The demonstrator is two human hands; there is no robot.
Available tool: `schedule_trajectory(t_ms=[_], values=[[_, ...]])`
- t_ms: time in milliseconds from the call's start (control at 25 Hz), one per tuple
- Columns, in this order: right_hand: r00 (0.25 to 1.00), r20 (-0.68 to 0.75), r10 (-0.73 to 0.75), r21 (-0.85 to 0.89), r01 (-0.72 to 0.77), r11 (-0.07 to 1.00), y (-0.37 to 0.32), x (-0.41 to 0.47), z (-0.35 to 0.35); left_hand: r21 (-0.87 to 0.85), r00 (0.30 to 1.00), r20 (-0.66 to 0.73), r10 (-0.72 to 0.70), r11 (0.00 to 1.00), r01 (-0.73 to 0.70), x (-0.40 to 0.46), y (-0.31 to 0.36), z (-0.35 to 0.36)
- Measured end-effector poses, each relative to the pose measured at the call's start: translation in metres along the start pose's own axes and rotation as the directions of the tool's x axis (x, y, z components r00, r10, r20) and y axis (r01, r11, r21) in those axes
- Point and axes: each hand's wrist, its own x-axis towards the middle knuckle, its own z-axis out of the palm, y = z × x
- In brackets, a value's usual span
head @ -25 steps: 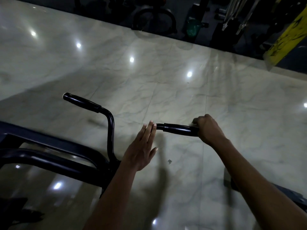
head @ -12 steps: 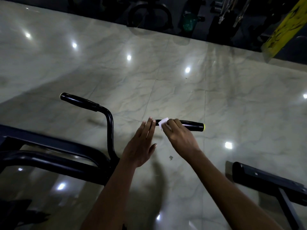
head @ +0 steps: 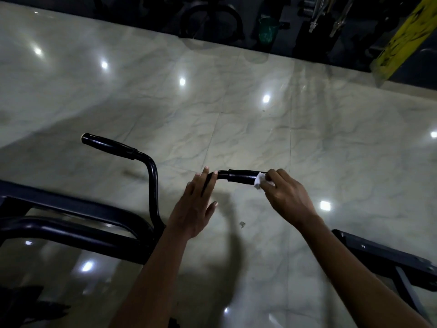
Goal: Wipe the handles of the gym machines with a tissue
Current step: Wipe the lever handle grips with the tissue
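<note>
A black gym machine has two handles. The right handle (head: 241, 178) is a short horizontal black grip at centre. My right hand (head: 287, 197) pinches a small white tissue (head: 259, 180) against the outer end of this grip, hiding its tip. My left hand (head: 195, 207) is flat with straight fingers, its fingertips resting on the bare bar just left of the grip. The left handle (head: 108, 145) sticks up and to the left on a curved black tube, untouched.
The machine's black frame (head: 71, 223) fills the lower left. Another black frame part (head: 378, 254) lies at lower right. A glossy marble floor (head: 236, 102) spreads beyond. Dark gym equipment, a green bucket (head: 267, 31) and a yellow beam (head: 402, 39) line the far edge.
My right hand slid the tissue along the right grip: from the outer end to the inner end, then back to the outer end now. My left hand stayed in place.
</note>
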Motion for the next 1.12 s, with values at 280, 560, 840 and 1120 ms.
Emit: schedule_trajectory(t_ms=[280, 560, 840, 1120], values=[[0.978, -0.012, 0.209, 0.044, -0.209, 0.977, 0.001, -0.022, -0.002, -0.018, 1.0, 0.014, -0.015, 1.0, 0.015, -0.001, 0.0, 0.0], [0.995, -0.02, -0.102, 0.002, 0.102, 0.995, -0.042, 0.024, 0.028, -0.032, 0.999, 0.042, -0.005, 0.999, 0.007, -0.001, -0.002, 0.0], [0.999, 0.025, 0.042, -0.049, -0.041, 0.998, 0.005, -0.021, 0.024, -0.037, 0.999, 0.033, 0.006, 0.999, -0.004, 0.0, 0.0, -0.002], [0.945, -0.091, 0.314, 0.28, -0.278, 0.919, -0.002, -0.001, -0.005, -0.04, 1.0, 0.021, 0.001, 0.999, 0.0, -0.001, 0.003, -0.002]])
